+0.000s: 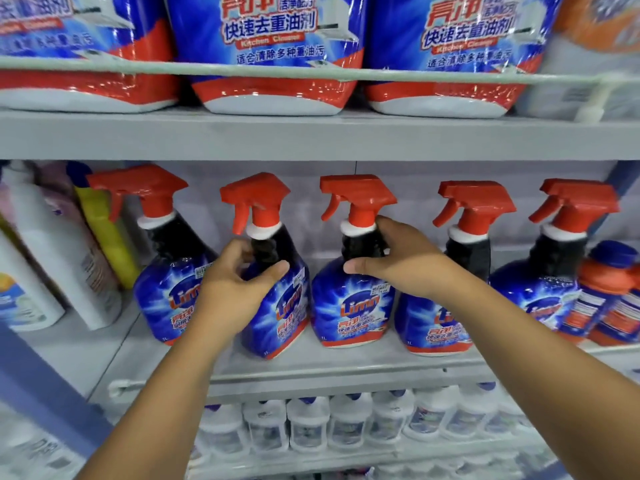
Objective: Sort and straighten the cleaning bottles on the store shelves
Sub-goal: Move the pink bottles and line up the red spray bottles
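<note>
I see 5 red-trigger spray bottles in a row on the middle shelf (pixel 311 367). My left hand (pixel 228 292) has its fingers curled round the dark neck of bottle 2 (pixel 273 271), which tilts. My right hand (pixel 401 258) grips the neck of bottle 3 (pixel 353 299), standing upright just beside it.

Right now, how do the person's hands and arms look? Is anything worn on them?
Both arms are bare, no sleeves in view. The left hand and right hand wear no gloves; no rings, watch or bracelet show. Nails look short and unpainted.
</note>
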`<state>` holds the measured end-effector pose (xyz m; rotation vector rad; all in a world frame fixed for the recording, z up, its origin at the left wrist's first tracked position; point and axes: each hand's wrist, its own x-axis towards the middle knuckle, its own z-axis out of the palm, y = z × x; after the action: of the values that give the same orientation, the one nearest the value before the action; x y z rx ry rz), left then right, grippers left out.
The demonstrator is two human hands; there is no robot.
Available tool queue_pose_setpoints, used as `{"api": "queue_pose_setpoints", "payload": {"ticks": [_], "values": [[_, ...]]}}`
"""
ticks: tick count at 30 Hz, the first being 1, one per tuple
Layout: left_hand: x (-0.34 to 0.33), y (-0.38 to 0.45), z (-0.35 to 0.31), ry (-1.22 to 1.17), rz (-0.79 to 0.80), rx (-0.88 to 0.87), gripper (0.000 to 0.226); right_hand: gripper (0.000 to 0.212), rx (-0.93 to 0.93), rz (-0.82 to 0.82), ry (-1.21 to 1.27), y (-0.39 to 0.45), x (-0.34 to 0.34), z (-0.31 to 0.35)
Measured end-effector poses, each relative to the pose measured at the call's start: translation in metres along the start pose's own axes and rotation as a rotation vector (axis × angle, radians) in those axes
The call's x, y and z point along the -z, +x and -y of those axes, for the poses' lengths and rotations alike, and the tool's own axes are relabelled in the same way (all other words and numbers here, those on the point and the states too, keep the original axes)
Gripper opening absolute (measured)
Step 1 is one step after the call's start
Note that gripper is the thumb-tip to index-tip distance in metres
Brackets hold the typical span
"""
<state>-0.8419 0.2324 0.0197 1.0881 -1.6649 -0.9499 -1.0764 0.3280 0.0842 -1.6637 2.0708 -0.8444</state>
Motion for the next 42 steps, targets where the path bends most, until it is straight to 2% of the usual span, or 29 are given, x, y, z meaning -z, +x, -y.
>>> {"api": "queue_pose_setpoints", "payload": {"ticks": [5,12,18,32,42], "values": [[0.022,0.017,0.007,-0.16,0.212,0.023,0.028,0.044,-0.018,-0.044,-0.008,-0.006,0.001,-0.001],[0.028,0.013,0.019,-0.277,0.358,0.075,0.035,0.042,-0.002,-0.01,-0.049,-0.006,0.007,0.0],[0.022,-0.006,0.007,0.085,0.277,-0.033,0.042,0.041,0.041,0.016,-0.081,-0.007,0.01,-0.004],[0.021,-0.021,0.012,0.051,0.215,-0.023,0.036,0.042,0.054,0.039,-0.036,-0.009,0.012,-0.01],[0.021,-0.024,0.01,0.004,0.241,-0.009,0.034,0.039,0.079,0.025,-0.143,-0.015,0.014,-0.008]]}}
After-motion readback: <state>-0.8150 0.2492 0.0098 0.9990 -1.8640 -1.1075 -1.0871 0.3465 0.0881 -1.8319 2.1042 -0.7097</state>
